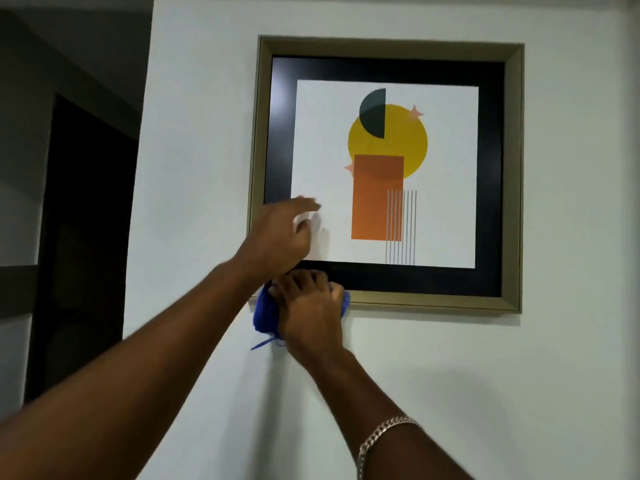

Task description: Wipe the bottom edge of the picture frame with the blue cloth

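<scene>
A square picture frame point(433, 301) with a gold rim, a black mat and an abstract print hangs on the white wall. My right hand point(311, 311) presses a bunched blue cloth point(265, 313) against the frame's bottom edge near its lower left corner. The hand covers most of the cloth, and a loose blue strand hangs below. My left hand point(280, 237) rests flat on the glass over the lower left part of the picture, fingers spread and holding nothing. It hides the frame's lower left corner.
A dark doorway point(83, 244) opens to the left of the wall corner. Bare white wall point(485, 375) stretches below and to the right of the frame. A silver chain bracelet point(384, 433) is on my right wrist.
</scene>
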A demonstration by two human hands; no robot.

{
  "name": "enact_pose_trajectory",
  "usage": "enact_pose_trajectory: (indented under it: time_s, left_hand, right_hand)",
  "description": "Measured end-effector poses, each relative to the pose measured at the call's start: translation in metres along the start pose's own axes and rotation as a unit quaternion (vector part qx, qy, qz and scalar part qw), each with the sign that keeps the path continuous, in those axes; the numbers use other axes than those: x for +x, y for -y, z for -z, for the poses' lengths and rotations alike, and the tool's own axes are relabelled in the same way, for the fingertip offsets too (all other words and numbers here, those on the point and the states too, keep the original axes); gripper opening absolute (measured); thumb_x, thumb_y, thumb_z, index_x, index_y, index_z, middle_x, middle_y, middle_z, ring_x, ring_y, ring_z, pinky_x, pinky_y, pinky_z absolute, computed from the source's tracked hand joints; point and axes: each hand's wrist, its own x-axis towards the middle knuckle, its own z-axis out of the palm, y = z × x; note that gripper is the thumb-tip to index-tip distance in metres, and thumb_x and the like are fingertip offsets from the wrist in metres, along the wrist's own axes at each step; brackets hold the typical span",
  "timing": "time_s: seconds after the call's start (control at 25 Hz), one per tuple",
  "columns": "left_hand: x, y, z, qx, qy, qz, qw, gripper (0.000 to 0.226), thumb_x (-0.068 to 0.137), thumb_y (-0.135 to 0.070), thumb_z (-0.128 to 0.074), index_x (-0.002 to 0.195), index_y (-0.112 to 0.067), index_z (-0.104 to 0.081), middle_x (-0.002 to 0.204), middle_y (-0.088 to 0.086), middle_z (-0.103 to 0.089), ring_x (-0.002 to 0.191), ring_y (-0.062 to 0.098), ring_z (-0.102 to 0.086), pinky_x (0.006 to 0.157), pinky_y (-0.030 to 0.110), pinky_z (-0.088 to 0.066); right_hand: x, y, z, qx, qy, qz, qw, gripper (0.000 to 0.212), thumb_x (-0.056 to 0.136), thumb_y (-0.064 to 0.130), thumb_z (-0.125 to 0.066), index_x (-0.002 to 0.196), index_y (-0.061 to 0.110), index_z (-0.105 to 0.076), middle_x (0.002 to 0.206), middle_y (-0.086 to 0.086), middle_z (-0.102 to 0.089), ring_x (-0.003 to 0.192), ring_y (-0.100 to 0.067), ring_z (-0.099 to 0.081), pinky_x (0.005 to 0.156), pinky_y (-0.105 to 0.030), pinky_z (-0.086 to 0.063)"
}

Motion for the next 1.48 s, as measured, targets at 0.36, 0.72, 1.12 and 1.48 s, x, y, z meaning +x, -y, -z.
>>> enact_pose_trajectory:
  time_s: [0.36, 0.72, 1.12, 1.48]
  left_hand:
    - [-0.178, -0.027, -0.087, -0.687, -0.073, 0.417, 0.591, 0.052, 0.095, -0.049, -0.041, 0.125, -0.011, -0.059, 0.12, 0.016, -0.067, 0.11, 0.031, -0.065, 0.085, 0.042, -0.06]
    - [-0.365, -0.097, -0.255, -0.622, 0.133, 0.583, 0.506, 0.044, 0.085, -0.001, -0.055, 0.129, -0.006, -0.053, 0.112, 0.018, -0.067, 0.097, 0.032, -0.067, 0.072, 0.049, -0.06]
    - [-0.64, -0.146, -0.44, -0.294, 0.393, 0.683, 0.541, 0.015, 0.08, -0.004, -0.062, 0.081, -0.019, -0.063, 0.093, 0.011, -0.07, 0.093, 0.033, -0.067, 0.081, 0.048, -0.059]
    - [-0.673, -0.107, -0.48, -0.193, 0.597, 0.52, 0.579, 0.04, 0.09, -0.002, -0.049, 0.13, -0.004, -0.048, 0.102, 0.007, -0.061, 0.096, 0.024, -0.059, 0.08, 0.036, -0.05]
  right_hand:
    - [-0.089, -0.034, 0.029, 0.174, 0.019, -0.05, 0.983, 0.035, 0.098, 0.041, -0.039, 0.124, 0.027, -0.057, 0.123, 0.005, -0.063, 0.117, -0.018, -0.053, 0.098, -0.046, -0.039]
    - [-0.343, -0.165, 0.062, 0.323, 0.139, -0.465, 0.812, 0.066, 0.077, 0.005, -0.043, 0.14, 0.023, -0.037, 0.14, 0.002, -0.053, 0.121, -0.001, -0.048, 0.099, -0.008, -0.04]
    - [-0.679, -0.249, 0.035, 0.174, 0.144, -0.82, 0.525, 0.053, 0.077, -0.001, -0.062, 0.123, 0.021, -0.05, 0.126, -0.012, -0.056, 0.106, -0.03, -0.059, 0.086, -0.042, -0.056]
    - [-0.747, -0.286, -0.013, 0.148, 0.238, -0.8, 0.531, 0.07, 0.085, 0.004, -0.057, 0.147, 0.014, -0.028, 0.148, -0.016, -0.038, 0.129, -0.034, -0.044, 0.104, -0.047, -0.044]
